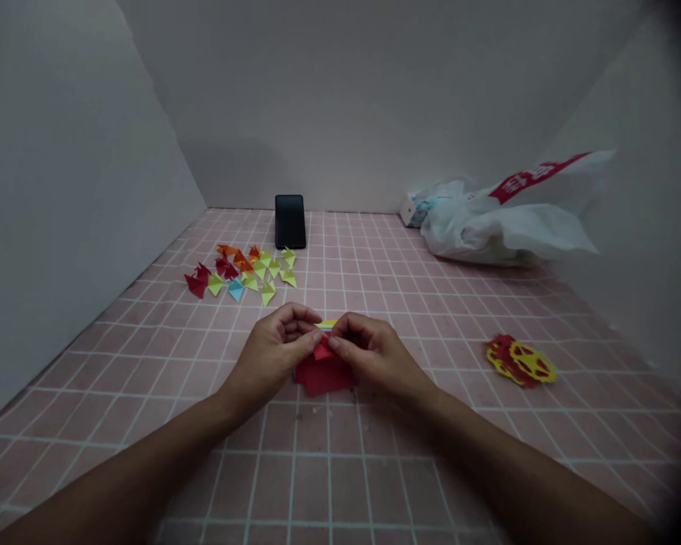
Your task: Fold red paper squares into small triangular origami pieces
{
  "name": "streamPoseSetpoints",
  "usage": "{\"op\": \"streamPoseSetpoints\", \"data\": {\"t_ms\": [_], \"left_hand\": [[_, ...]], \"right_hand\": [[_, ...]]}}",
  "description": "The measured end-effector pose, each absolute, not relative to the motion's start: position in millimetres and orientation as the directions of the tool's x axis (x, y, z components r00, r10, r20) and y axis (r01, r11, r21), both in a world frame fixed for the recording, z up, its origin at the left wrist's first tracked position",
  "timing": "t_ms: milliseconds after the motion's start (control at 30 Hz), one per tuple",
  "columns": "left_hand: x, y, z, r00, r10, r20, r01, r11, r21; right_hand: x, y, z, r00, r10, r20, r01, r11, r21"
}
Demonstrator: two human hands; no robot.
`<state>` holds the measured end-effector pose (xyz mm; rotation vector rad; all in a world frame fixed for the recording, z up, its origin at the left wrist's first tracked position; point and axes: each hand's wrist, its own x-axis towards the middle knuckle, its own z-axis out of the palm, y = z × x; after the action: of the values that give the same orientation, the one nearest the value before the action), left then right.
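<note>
Between my two hands is a small folded piece of red paper (pixel 321 350), held up over a stack of paper sheets (pixel 324 378). Thumb and fingers of my left hand (pixel 287 333) pinch its left side. My right hand (pixel 368 344) pinches its right side, the fingertips of both hands close together. The stack lies flat on the tiled surface with red on top; yellow and white edges (pixel 326 325) show at its far side. My hands cover part of the stack and of the folded piece.
Folded paper cranes (pixel 244 272) in red, orange, yellow and blue stand at the left. A black phone (pixel 290 221) rests behind them. Red and yellow paper cutouts (pixel 522 362) lie at the right. At the back right are a white plastic bag (pixel 488 227) and a small box (pixel 412 210).
</note>
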<state>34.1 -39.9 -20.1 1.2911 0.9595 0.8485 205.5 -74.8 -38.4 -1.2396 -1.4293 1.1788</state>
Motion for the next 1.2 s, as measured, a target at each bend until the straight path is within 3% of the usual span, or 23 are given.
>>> {"op": "streamPoseSetpoints", "data": {"t_ms": [967,1200], "left_hand": [[35.1,-37.7,-26.0,0.363,0.930,-0.060,-0.014,0.069,0.997],[35.0,-38.0,-25.0,0.365,0.929,-0.057,0.017,0.055,0.998]], "right_hand": [[207.9,-74.5,-38.0,-0.164,0.986,0.038,0.091,0.053,-0.994],[207.1,-74.2,-39.2,-0.144,0.989,0.034,0.147,0.056,-0.988]]}}
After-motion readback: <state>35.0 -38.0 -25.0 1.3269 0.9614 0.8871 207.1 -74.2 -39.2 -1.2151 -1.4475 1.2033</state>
